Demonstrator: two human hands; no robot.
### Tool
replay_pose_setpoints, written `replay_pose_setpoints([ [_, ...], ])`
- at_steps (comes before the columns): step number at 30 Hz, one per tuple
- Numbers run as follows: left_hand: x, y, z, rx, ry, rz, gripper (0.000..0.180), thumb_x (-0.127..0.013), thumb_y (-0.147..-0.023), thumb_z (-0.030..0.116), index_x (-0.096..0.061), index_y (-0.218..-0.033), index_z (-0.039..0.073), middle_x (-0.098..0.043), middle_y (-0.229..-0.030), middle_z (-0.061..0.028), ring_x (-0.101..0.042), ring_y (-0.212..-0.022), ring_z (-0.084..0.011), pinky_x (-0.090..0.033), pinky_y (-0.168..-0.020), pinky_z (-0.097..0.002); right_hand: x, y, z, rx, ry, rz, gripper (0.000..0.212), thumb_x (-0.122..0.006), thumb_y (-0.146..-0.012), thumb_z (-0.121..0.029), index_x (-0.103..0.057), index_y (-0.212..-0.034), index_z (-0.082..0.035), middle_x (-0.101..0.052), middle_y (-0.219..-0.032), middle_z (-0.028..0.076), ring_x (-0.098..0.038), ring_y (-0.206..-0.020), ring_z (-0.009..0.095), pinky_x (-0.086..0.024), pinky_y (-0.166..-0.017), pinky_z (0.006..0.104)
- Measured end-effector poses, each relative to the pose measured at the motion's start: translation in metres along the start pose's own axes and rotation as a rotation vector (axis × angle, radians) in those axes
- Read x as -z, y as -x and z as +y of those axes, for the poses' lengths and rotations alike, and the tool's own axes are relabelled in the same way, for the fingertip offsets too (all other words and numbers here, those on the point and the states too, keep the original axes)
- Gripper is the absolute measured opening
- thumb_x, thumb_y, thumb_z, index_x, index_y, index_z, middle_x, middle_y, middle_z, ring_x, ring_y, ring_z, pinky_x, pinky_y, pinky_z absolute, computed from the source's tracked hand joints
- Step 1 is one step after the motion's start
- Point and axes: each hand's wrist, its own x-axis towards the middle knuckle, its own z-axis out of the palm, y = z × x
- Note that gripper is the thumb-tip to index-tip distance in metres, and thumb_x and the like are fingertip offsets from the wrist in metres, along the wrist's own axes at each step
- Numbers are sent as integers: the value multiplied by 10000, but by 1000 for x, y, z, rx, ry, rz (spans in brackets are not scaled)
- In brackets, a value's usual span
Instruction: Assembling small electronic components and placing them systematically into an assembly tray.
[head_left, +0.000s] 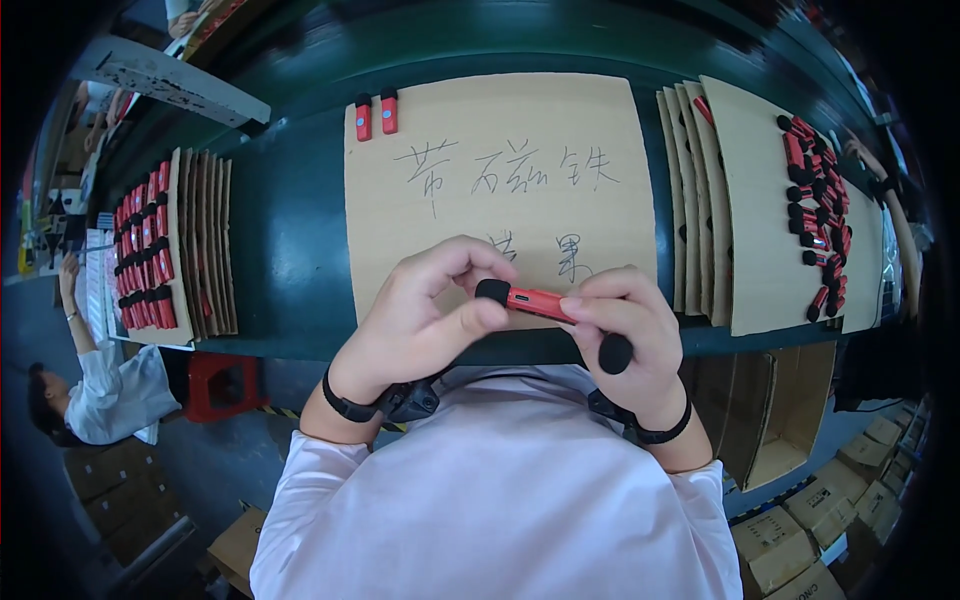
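Above the near edge of the cardboard sheet (500,120), I hold a small red clip-on microphone (535,302) with a black foam cap (491,291). A small port shows on its red side. My right hand (635,325) pinches the red end between thumb and fingers. A second black foam cap (616,354) sticks out below those fingers; whatever it is attached to is hidden in the hand. My left hand (425,310) curls around the other end, with thumb and forefinger at the edges of the foam cap.
Two red microphones (376,115) lie at the sheet's far left corner. Stacked cardboard on the left bears rows of microphones (145,250); the right stack holds a loose heap (825,210). A metal post (170,80) stands far left. Another person (100,390) is at left.
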Motion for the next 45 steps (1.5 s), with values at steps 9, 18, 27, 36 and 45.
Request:
replay_pose_setpoints([
  [9, 56, -29, -16, 110, -203, -4, 246, -742, -825, 78, -642, -1031, -11, -638, -897, -36, -575, -818, -91, -483, -763, -243, -2, 16, -2, -269, -62, -8, 286, -596, -846, 83, -573, -1103, -40, -615, -939, 130, -605, -830, 233, -465, -690, 274],
  [18, 114, -121, -47, 204, -517, 45, 174, -677, -873, 38, -667, -1039, -13, -675, -852, -63, -641, -786, -108, -526, -724, -221, 12, 21, 3, -243, 55, -196, 287, -559, -857, 60, -565, -1136, -6, -624, -958, 155, -594, -833, 255, -468, -709, 293],
  [27, 125, -166, -76, 286, -802, 9, 188, -648, -919, 108, -688, -1078, 17, -676, -844, -83, -633, -777, -145, -520, -695, -258, 19, 26, 3, -290, 54, -160, 382, -579, -823, 81, -607, -1198, 15, -618, -929, 140, -574, -760, 233, -456, -671, 287],
  [36, 128, -162, -106, 148, -983, 166, 210, -717, -848, 204, -740, -1011, 73, -638, -1062, -142, -582, -1010, -271, -480, -918, -361, 19, 20, 1, -333, 41, -151, 386, -600, -824, 73, -612, -1207, 24, -584, -925, 125, -547, -768, 187, -437, -666, 253],
  [45, 54, -66, -10, -158, -377, -67, 255, -717, -837, 171, -675, -1058, 52, -628, -984, -88, -593, -868, -211, -473, -769, -312, 3, -5, -9, -324, -113, -22, 435, -651, -791, 98, -568, -1207, 6, -587, -970, 137, -574, -836, 218, -471, -729, 271],
])
